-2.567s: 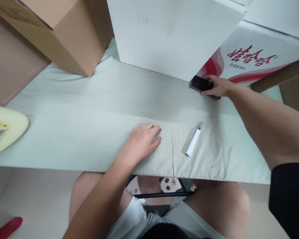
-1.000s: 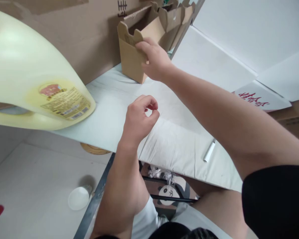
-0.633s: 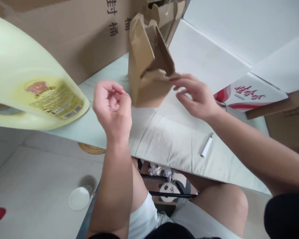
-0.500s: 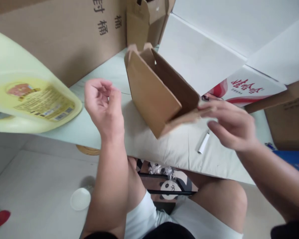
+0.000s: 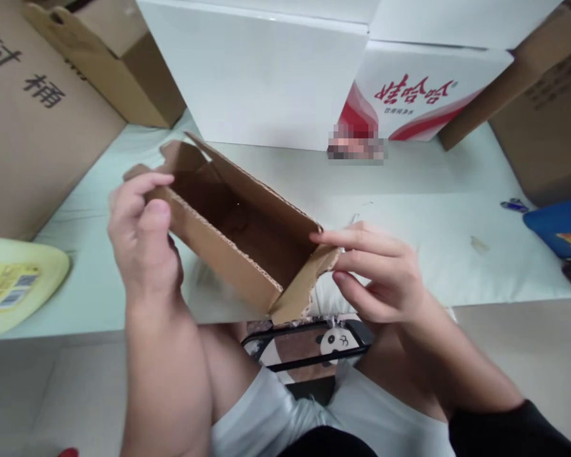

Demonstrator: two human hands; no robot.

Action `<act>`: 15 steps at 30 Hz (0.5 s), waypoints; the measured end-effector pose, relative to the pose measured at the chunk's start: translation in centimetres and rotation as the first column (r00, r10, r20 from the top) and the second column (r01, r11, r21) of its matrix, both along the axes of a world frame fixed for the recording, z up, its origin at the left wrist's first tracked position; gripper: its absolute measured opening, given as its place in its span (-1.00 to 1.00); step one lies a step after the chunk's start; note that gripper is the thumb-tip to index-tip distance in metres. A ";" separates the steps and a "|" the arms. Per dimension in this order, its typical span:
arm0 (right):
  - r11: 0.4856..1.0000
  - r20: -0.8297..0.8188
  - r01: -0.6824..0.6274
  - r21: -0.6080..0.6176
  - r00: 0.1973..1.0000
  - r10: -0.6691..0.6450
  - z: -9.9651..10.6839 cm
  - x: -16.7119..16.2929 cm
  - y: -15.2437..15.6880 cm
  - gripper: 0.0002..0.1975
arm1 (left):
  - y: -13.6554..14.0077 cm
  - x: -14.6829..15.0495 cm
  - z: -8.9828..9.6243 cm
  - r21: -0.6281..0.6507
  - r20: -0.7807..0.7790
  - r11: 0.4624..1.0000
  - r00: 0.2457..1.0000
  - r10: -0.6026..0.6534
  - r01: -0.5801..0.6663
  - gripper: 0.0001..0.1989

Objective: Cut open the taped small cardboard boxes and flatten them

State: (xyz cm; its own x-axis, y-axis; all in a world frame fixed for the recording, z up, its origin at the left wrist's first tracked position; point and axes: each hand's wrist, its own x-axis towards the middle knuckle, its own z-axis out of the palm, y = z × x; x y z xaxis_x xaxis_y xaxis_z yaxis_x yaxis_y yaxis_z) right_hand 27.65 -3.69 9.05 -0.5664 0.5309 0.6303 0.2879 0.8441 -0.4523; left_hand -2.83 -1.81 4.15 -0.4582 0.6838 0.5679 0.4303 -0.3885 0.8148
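Observation:
A brown cardboard box (image 5: 219, 254) with an open top is tilted over the front edge of the pale green surface. Its inside looks bare, and an end flap (image 5: 297, 292) stands out at the near right. My left hand (image 5: 145, 228) grips the far left end, thumb and fingers closed over the rim. At the other end, my right hand (image 5: 380, 270) pinches the flap and the corner beside it, index finger stretched along the long wall's edge.
White cartons with red lettering (image 5: 412, 95) stand behind. A second brown box (image 5: 124, 76) and a large brown carton (image 5: 38, 139) are at left, near a yellow bottle (image 5: 19, 285). A blue packet (image 5: 561, 225) lies at right on the pale green cloth (image 5: 423, 216).
My left hand has gone from holding nothing to gripping the box's left end. The box has turned and come nearer. The view has swung to the right.

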 end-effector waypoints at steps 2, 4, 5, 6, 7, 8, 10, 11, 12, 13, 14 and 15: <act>0.997 -0.040 0.071 -0.029 0.997 -0.073 0.0 -0.2 0.3 -0.83 | 0.6 0.6 0.3 0.162 0.103 0.987 0.994 -0.020 0.003 -0.62; 0.988 -0.067 0.134 -0.083 0.988 -0.140 -0.2 -0.3 0.6 -0.82 | 1.1 1.3 0.6 0.247 0.177 0.969 0.983 -0.045 0.000 -0.58; 0.982 -0.078 0.153 -0.114 0.984 -0.163 -0.5 -0.3 0.7 -0.83 | 1.3 1.5 0.6 0.257 0.183 0.966 0.982 -0.047 -0.002 -0.56; 0.976 -0.087 0.163 -0.144 0.980 -0.176 -0.9 -0.3 0.8 -0.83 | 1.4 1.7 0.5 0.267 0.175 0.964 0.984 -0.042 -0.006 -0.52; 0.972 -0.096 0.164 -0.169 0.979 -0.182 -1.3 -0.2 0.8 -0.85 | 1.5 1.8 0.4 0.273 0.164 0.962 0.986 -0.042 -0.004 -0.49; 0.969 -0.102 0.161 -0.188 0.978 -0.183 -1.8 -0.2 0.9 -0.85 | 1.5 1.8 0.2 0.279 0.156 0.960 0.986 -0.051 0.005 -0.46; 0.967 -0.107 0.152 -0.203 0.979 -0.176 -3.0 0.0 0.9 -0.83 | 1.4 1.7 -0.3 0.284 0.138 0.958 0.987 -0.081 0.039 -0.44; 0.968 -0.104 0.149 -0.200 0.979 -0.173 -3.6 0.0 1.0 -0.79 | 1.4 1.6 -0.6 0.269 0.124 0.962 0.988 -0.091 0.055 -0.44; 0.970 -0.098 0.147 -0.191 0.981 -0.168 -4.2 0.0 1.0 -0.73 | 1.4 1.6 -0.8 0.257 0.102 0.965 0.991 -0.087 0.058 -0.43; 0.974 -0.092 0.144 -0.174 0.983 -0.162 -4.7 0.0 1.1 -0.65 | 1.4 1.7 -1.0 0.241 0.073 0.969 0.995 -0.072 0.052 -0.42; 0.978 -0.079 0.140 -0.155 0.985 -0.154 -5.1 -0.1 1.1 -0.58 | 1.4 1.7 -1.1 0.234 0.045 0.972 0.998 -0.044 0.033 -0.40; 0.981 -0.056 0.135 -0.139 0.988 -0.144 -5.4 -0.1 1.2 -0.52 | 1.4 1.8 -1.2 0.222 0.027 0.975 1.000 -0.016 0.009 -0.37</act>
State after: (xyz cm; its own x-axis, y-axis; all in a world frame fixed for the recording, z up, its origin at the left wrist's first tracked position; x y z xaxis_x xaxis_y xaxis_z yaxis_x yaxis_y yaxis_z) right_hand 27.53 -2.51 3.63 -0.4404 0.6845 0.5809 0.3648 0.7277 -0.5809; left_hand -1.07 -0.40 2.94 -0.4684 0.5482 0.6929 0.4024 -0.5658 0.7197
